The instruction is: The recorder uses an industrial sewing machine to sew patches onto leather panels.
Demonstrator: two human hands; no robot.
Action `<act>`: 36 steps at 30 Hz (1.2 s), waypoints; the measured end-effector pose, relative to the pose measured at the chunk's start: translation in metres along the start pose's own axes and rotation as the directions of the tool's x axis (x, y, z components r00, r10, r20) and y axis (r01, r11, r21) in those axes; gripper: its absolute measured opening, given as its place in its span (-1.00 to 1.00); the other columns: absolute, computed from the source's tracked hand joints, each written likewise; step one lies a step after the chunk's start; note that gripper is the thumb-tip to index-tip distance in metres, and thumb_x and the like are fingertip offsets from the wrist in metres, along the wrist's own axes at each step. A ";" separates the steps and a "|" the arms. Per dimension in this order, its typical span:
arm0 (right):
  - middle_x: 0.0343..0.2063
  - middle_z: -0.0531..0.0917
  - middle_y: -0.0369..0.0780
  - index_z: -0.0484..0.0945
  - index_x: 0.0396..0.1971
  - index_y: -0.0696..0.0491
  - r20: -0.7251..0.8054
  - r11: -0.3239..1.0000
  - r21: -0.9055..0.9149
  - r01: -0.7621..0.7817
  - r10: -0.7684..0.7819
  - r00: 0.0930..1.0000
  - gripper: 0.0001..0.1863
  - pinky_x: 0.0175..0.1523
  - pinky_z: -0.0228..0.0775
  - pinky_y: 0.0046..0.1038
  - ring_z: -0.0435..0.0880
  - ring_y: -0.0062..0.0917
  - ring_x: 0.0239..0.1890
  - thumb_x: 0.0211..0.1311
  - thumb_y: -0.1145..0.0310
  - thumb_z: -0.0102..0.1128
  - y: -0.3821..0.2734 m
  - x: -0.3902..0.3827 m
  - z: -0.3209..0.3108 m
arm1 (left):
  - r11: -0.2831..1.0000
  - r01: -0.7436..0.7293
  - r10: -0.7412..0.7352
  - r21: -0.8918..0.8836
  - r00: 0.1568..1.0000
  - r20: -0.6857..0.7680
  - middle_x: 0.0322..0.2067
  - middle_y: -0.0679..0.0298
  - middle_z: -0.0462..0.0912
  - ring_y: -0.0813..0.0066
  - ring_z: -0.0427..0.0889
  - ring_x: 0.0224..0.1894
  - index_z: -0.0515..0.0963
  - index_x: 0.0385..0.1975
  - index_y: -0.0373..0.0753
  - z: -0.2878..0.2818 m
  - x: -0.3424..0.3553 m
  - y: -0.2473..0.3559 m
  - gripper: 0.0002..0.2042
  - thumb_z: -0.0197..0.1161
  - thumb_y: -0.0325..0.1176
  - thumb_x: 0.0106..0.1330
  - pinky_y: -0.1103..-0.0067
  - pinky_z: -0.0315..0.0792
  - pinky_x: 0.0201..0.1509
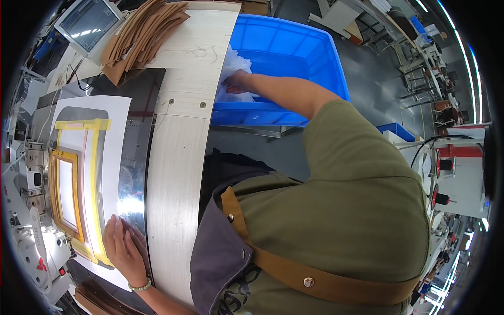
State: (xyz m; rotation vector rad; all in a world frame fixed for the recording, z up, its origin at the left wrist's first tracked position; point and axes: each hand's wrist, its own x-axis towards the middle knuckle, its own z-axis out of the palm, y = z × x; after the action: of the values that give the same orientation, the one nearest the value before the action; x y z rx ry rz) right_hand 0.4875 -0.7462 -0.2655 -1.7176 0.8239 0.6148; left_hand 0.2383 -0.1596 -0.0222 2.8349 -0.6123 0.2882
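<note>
My left hand (124,247) lies with fingers stretched at the right edge of a white sheet (114,157), over a glossy dark plate (142,115). On the sheet is a grey template edged with yellow tape (98,184), holding an orange rectangular frame (74,194) around a white centre, beside the machine head. My right arm reaches into a large blue plastic bin (283,52), where my right hand (237,81) has curled fingers in a crumpled white, filmy pile (231,59). What exactly those fingers grip is hard to make out.
A pale worktable (178,157) carries stacked brown pieces (147,31) and a screen (84,29). The machine (37,241) borders the left. More brown pieces (89,296) lie at lower left. At right are a smaller blue bin (394,131), thread cones (441,198) and other workstations.
</note>
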 end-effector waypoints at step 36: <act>0.04 0.74 -0.21 0.56 0.22 0.02 -0.004 0.912 0.407 0.053 -0.056 0.998 -0.56 0.19 0.64 -0.20 0.72 -0.40 0.09 0.39 0.36 0.42 -0.006 -0.054 -0.034 | 1.000 -0.020 0.020 -0.010 1.000 -0.013 0.33 0.07 0.63 -0.01 0.58 0.36 0.61 0.31 -0.30 0.002 0.003 0.000 -0.61 0.12 -0.55 0.52 0.20 0.43 0.46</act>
State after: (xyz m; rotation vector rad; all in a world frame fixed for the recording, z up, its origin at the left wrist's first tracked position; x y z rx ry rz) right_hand 0.4583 -0.7661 -0.2118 -1.3499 0.8301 0.3773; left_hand 0.2408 -0.1612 -0.0234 2.8163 -0.6379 0.3051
